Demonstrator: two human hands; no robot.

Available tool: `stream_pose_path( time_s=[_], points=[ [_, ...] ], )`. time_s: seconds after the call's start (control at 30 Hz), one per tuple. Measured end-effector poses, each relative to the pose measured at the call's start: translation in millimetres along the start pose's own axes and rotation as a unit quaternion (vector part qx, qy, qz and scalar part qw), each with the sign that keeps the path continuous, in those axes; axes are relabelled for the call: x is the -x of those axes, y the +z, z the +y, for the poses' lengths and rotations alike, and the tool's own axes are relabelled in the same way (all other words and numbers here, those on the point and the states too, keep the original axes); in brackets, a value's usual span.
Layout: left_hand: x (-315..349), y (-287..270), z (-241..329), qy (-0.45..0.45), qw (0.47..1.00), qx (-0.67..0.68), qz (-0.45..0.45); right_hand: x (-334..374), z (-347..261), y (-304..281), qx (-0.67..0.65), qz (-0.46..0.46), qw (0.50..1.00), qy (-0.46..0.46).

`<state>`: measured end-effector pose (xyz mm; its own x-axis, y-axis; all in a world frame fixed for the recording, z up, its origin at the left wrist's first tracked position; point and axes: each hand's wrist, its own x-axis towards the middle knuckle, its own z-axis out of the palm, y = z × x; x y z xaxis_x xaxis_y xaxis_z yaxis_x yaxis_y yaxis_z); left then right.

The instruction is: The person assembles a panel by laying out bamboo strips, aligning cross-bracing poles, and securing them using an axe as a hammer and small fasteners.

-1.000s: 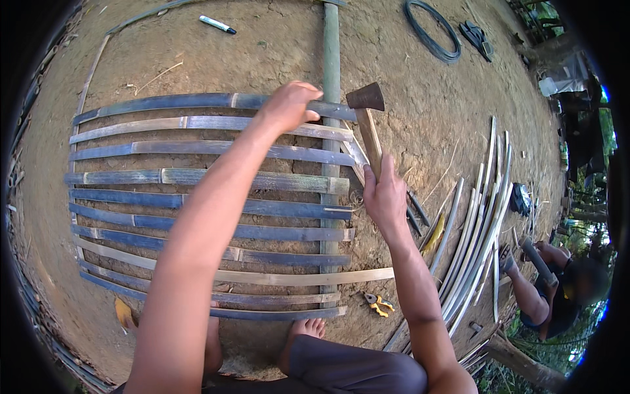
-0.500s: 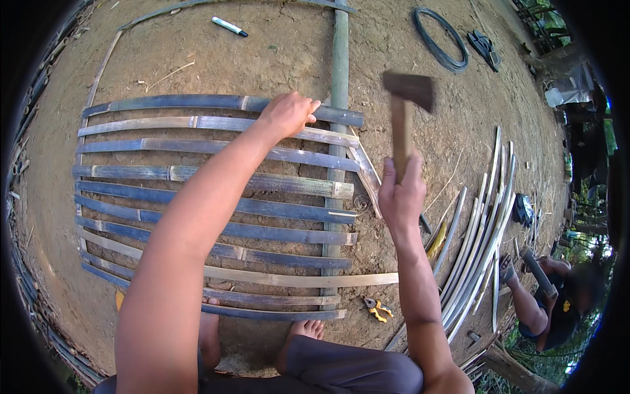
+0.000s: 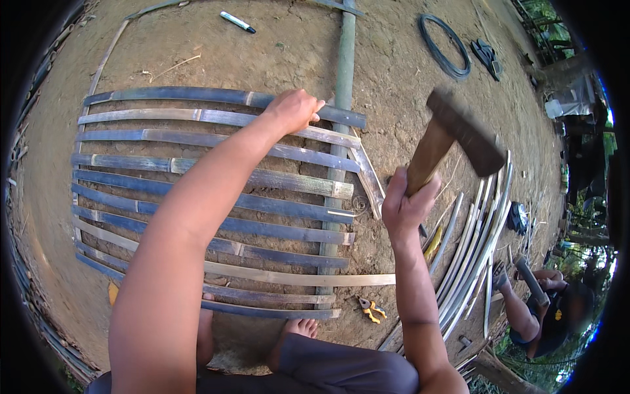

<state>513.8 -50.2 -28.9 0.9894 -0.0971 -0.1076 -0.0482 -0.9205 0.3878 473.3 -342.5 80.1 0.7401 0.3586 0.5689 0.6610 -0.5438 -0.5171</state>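
Note:
My left hand (image 3: 293, 110) is closed over the farthest dark bamboo strip (image 3: 190, 94), beside the upright bamboo pole (image 3: 344, 59). Whether anything small sits between its fingertips I cannot tell. In my right hand (image 3: 408, 205) is the wooden handle of a hatchet (image 3: 464, 131), raised above the ground to the right of the strips, its head blurred and tilted with the blade to the right. Several split bamboo strips lie in rows across the pole, the pale strip (image 3: 302, 279) reaching farther right than the others. My left forearm hides the middle of many strips.
Pliers with yellow handles (image 3: 371, 310) lie by the nearest strips. Long thin slats (image 3: 469, 256) are heaped at right. Farther off are a marker (image 3: 237, 22), a coil of black wire or tubing (image 3: 444, 46) and a dark sandal-like item (image 3: 486, 59). Another person (image 3: 558, 308) sits at lower right.
The hatchet has swung right and its head has tilted down to the right, looking larger now. My left hand stays on the far strip. The view has shifted slightly.

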Motion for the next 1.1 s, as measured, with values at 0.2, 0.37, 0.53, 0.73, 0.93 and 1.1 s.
stream_pose_path(
  time_s=[0.2,0.37,0.53,0.73,0.93,1.1],
  points=[
    [2,-4,-1,0.018,1.000,-0.007,0.012,29,37,0,0.107,-0.198,0.972,0.066],
    [1,-2,4,0.013,0.999,0.017,0.025,29,62,14,0.164,-0.313,0.932,0.082],
    [8,6,-10,0.024,0.997,0.010,0.072,4,44,4,0.069,-0.190,0.976,0.086],
    [-3,-10,13,0.033,0.999,-0.014,-0.004,35,63,13,0.129,-0.239,0.959,0.083],
    [3,-11,6,0.007,1.000,0.000,0.003,-12,7,-14,0.057,-0.145,0.985,0.073],
    [1,-8,5,-0.006,1.000,0.018,-0.002,-30,69,-32,0.046,-0.138,0.988,-0.055]
  ],
)
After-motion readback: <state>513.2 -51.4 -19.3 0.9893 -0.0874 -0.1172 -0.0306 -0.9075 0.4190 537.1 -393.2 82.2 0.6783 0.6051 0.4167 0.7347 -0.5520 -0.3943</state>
